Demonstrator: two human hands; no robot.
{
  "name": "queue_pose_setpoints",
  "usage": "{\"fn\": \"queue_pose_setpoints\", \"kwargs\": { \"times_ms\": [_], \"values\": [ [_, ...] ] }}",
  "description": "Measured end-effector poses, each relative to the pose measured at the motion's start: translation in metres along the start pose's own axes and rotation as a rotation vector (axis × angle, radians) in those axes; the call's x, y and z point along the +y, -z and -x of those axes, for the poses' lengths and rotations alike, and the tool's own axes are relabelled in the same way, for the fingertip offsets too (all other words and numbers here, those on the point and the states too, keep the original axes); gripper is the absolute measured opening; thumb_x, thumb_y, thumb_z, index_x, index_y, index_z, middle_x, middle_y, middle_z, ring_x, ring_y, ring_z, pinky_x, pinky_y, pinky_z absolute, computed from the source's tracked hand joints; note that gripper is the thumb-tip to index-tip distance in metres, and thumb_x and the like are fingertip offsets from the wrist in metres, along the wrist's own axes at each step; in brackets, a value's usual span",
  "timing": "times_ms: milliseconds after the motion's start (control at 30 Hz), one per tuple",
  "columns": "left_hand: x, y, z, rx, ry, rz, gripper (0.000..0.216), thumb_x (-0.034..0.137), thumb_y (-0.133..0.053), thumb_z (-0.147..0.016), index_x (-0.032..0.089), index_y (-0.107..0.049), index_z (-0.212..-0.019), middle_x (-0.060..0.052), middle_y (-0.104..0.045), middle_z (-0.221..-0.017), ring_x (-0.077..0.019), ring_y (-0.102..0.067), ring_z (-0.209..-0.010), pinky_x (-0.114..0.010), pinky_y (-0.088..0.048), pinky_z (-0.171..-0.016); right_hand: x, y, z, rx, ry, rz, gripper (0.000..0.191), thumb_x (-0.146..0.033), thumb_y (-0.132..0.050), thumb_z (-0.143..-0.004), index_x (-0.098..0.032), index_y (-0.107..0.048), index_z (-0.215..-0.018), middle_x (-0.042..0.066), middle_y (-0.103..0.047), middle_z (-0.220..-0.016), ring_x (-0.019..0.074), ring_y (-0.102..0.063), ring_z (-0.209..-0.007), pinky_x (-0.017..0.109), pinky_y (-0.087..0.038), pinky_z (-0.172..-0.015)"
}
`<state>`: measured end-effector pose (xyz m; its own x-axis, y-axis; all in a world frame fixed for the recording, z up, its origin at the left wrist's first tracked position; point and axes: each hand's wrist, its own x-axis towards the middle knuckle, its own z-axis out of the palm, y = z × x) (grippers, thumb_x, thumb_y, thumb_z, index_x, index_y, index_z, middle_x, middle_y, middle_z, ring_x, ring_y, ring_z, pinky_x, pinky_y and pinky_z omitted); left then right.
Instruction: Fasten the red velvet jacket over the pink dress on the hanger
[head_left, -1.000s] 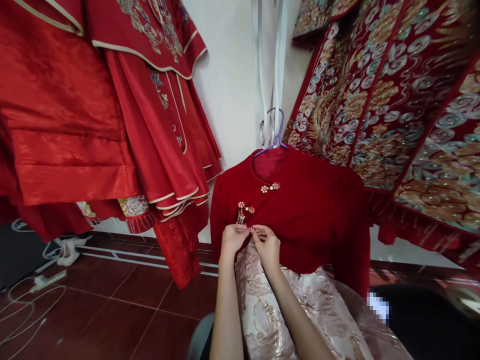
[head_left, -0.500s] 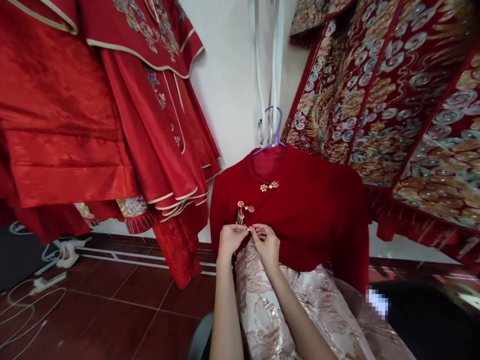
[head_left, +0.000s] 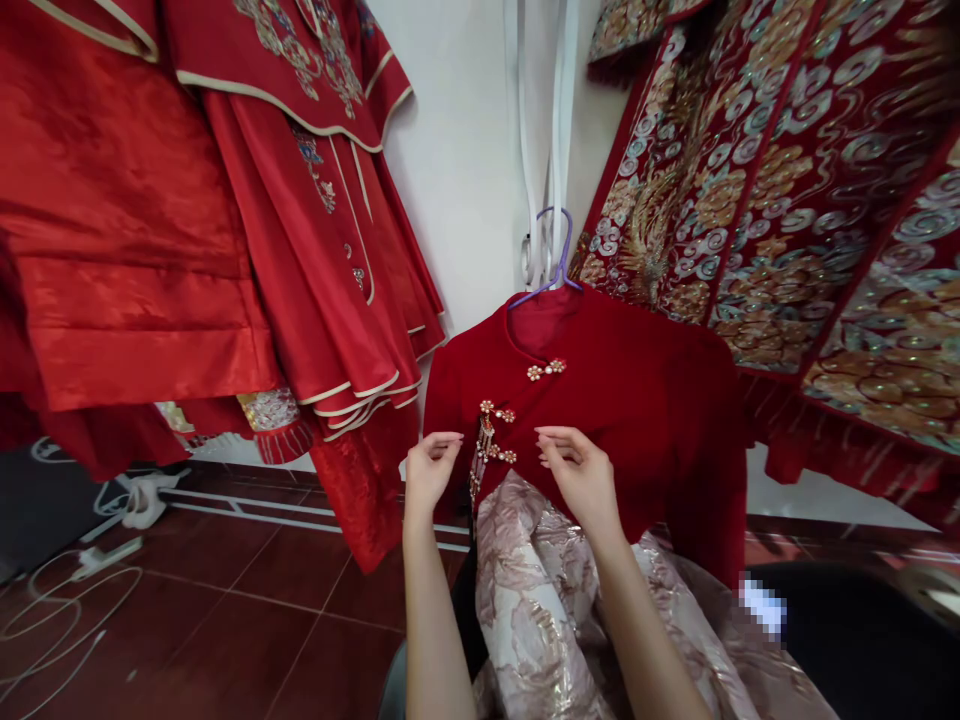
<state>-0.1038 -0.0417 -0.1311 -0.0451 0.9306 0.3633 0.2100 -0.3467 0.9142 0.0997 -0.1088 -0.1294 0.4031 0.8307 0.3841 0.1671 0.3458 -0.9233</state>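
The left hand [head_left: 433,468] hangs in the air with thumb and fingertips drawn close together, no held thing visible. The right hand [head_left: 586,475] is loosely curled, forefinger and thumb a narrow gap apart, likewise with nothing seen in its grip. Between them, touched by neither, is the lowest flower-shaped clasp [head_left: 502,456] on the cropped red jacket [head_left: 600,430], just above the hem.

The work in hand appears to be on the front fastenings, with this clasp at the checking or adjusting stage; its parts look joined, though the beaded tassel [head_left: 478,470] partly covers one end. Handling it again would call for both sets of fingertips to close in from the sides and pinch small parts without catching those strands. Pink-and-white brocade [head_left: 529,610] bunches under the hem and forearms, another thing to keep clear of. Above sit the middle clasp [head_left: 497,412] and the collar clasp [head_left: 546,370], both apparently fastened.

The jacket hangs on a purple hanger [head_left: 564,262] at white rack uprights [head_left: 559,130]. To the left, a red dress with pale piping [head_left: 292,250] crowds near its shoulder; to the right hangs a densely embroidered dark-red garment [head_left: 772,200]. Farther off, a power strip [head_left: 109,556] and white cable [head_left: 45,620] lie on the tiled floor [head_left: 225,600].
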Motion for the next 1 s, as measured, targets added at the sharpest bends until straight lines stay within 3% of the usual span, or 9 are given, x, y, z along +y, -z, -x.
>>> {"fn": "queue_pose_setpoints", "kwargs": {
  "times_ms": [167, 267, 467, 700, 1000],
  "values": [
    [0.009, -0.006, 0.008, -0.298, 0.039, 0.011, 0.018, 0.022, -0.063, -0.076, 0.011, -0.072, -0.087, -0.011, -0.074, -0.090, -0.0189, -0.069, -0.082, -0.031, -0.053, -0.081, 0.000, 0.002, 0.000, -0.078, -0.046, -0.048, 0.032, -0.042, -0.063, -0.077, -0.017, -0.068, -0.096, 0.007, -0.070, -0.081, 0.0176, -0.067, -0.072, 0.029, -0.057, -0.065],
    [0.006, -0.023, 0.009, -0.373, 0.027, -0.104, 0.019, 0.015, -0.063, -0.075, 0.012, -0.071, -0.091, -0.010, -0.074, -0.094, -0.0177, -0.069, -0.081, -0.029, -0.053, -0.078, 0.010, -0.001, -0.002, -0.143, -0.049, 0.043, 0.029, -0.040, -0.061, -0.078, -0.017, -0.068, -0.094, 0.007, -0.071, -0.085, 0.0184, -0.067, -0.073, 0.030, -0.056, -0.067],
    [-0.005, -0.044, 0.008, -0.338, 0.011, -0.170, 0.017, 0.011, -0.064, -0.074, 0.012, -0.070, -0.090, -0.011, -0.073, -0.093, -0.0164, -0.068, -0.080, -0.028, -0.053, -0.077, 0.037, -0.012, -0.002, -0.220, -0.054, 0.145, 0.038, -0.038, -0.061, -0.075, -0.012, -0.065, -0.103, 0.012, -0.071, -0.093, 0.0207, -0.069, -0.081, 0.035, -0.055, -0.080],
    [-0.006, -0.043, 0.008, -0.299, -0.018, -0.144, 0.010, 0.019, -0.070, -0.073, 0.013, -0.069, -0.081, -0.009, -0.073, -0.081, -0.0161, -0.069, -0.073, -0.027, -0.053, -0.073, 0.051, -0.020, -0.002, -0.223, -0.074, 0.123, 0.030, -0.028, -0.056, -0.076, -0.014, -0.067, -0.101, 0.010, -0.072, -0.096, 0.0209, -0.069, -0.088, 0.036, -0.054, -0.086],
    [-0.017, -0.044, 0.007, -0.244, -0.097, -0.080, 0.015, 0.029, -0.071, -0.075, 0.015, -0.068, -0.081, -0.007, -0.073, -0.081, -0.0157, -0.069, -0.072, -0.026, -0.054, -0.071, 0.055, -0.017, -0.005, -0.302, -0.116, 0.012, 0.035, -0.035, -0.061, -0.076, -0.015, -0.068, -0.103, 0.010, -0.072, -0.102, 0.0223, -0.069, -0.092, 0.036, -0.055, -0.084]
  ]
}}
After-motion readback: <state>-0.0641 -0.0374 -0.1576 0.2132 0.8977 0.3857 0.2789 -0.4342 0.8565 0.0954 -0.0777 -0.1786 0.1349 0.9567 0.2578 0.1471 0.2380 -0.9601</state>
